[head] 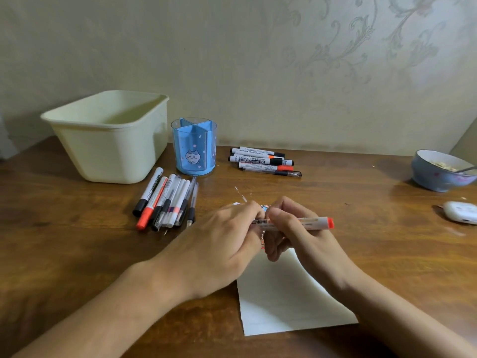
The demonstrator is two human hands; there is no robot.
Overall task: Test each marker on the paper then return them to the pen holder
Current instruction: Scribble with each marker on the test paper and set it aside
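Observation:
Both hands hold one white marker [309, 221] with an orange-red end, level above the white paper [286, 301]. My left hand [222, 241] grips its left part and my right hand [294, 228] pinches the barrel; its left end is hidden by my fingers. The blue pen holder [194, 148], with a cat picture and dividers, stands upright behind, with no marker visible in it. A pile of several markers and pens [167, 202] lies left of my hands. A second group of whiteboard markers [263, 162] lies right of the holder.
A cream plastic tub [111, 135] stands at the back left, touching the wall side. A blue bowl with food and a spoon [441, 171] sits at the right edge. A small white case [462, 212] lies in front of the bowl. The wooden table [77, 241] shows bare at left.

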